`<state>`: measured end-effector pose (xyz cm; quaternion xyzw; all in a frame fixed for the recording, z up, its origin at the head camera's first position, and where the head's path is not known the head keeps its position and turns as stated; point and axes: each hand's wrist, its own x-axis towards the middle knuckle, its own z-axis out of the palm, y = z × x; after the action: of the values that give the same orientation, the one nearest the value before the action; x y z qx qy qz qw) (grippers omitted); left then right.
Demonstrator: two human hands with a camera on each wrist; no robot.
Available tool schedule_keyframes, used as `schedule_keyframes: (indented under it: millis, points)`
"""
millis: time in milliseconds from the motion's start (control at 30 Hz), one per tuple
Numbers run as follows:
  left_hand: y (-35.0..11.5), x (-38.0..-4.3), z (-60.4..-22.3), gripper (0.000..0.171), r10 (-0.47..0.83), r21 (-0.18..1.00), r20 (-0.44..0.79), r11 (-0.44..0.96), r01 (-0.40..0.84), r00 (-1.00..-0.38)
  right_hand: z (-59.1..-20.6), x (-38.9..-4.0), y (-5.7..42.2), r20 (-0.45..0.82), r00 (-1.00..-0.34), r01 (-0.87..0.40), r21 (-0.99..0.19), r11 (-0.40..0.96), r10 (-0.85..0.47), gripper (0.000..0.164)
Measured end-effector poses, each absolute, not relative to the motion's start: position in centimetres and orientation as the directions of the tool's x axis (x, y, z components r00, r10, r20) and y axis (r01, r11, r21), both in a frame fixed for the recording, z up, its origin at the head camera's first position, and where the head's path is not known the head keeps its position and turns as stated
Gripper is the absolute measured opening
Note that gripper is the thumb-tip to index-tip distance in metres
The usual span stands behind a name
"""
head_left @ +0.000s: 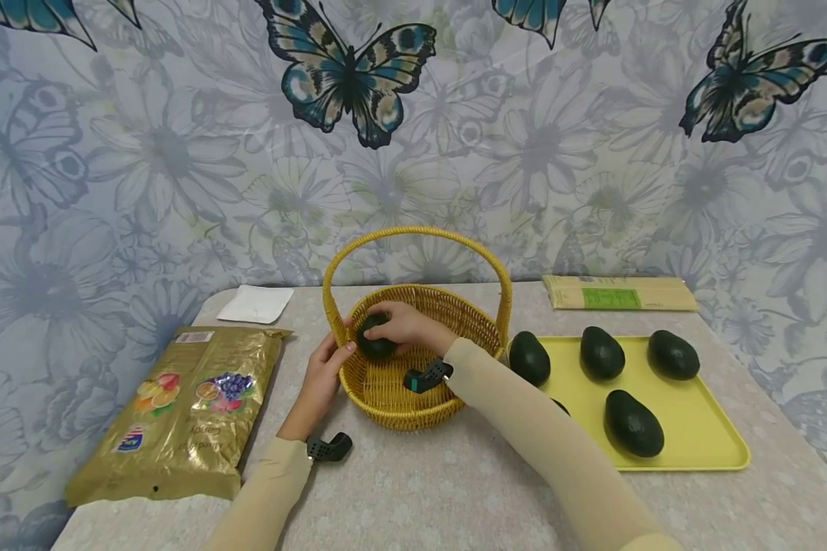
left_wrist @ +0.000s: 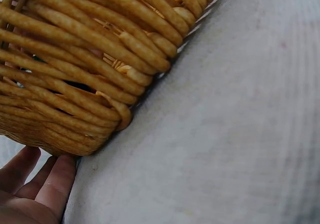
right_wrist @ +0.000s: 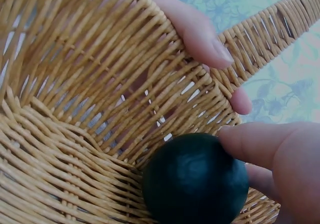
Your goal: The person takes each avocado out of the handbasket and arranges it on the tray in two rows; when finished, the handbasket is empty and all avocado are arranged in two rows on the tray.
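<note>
A yellow wicker basket [head_left: 394, 398] with a tall arched handle stands in the middle of the table. My left hand [head_left: 321, 376] grips its left side near the foot of the handle, thumb over the rim and fingers along the outer wall. Inside the basket, at the left end, my right hand [head_left: 411, 327] holds a dark green avocado [head_left: 372, 346]. Seen from the right wrist, the avocado [right_wrist: 192, 179] lies low against the woven wall, with thumb and fingers at its side. The left wrist view shows the left fingers [left_wrist: 55, 181] at the basket's underside.
On the right lies a yellow tray [head_left: 703, 444] with several avocados [head_left: 634, 423], one mostly hidden behind the right sleeve. Behind it is a flat pale packet [head_left: 620, 294] with a green label. To the left are a gold candy bag [head_left: 179, 413] and a white sheet [head_left: 255, 304].
</note>
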<state>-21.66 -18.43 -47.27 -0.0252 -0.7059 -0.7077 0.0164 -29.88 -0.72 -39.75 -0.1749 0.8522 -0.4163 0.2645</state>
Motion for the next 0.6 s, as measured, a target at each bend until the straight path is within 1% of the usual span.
schedule_keyframes:
  millis: [133,367,600]
  points:
    - [-18.4,-21.6,-47.2,0.053,0.014,0.998,0.058,-0.004,0.058,-0.998,-39.5,-29.7,-0.7,-0.289,-0.79,-0.116,-0.795,0.595,-0.541,0.058]
    - [-18.4,-21.6,-47.2,0.053,0.021,0.998,0.056,-0.012,0.056,-0.998,-39.3,-29.6,-0.3,-0.296,-0.775,-0.118,-0.8,0.589,-0.557,0.057]
    - [-18.4,-21.6,-47.2,0.054,0.031,0.998,0.061,-0.021,0.061,-0.998,-39.1,-29.4,0.3,-0.301,-0.778,-0.112,-0.798,0.593,-0.552,0.055]
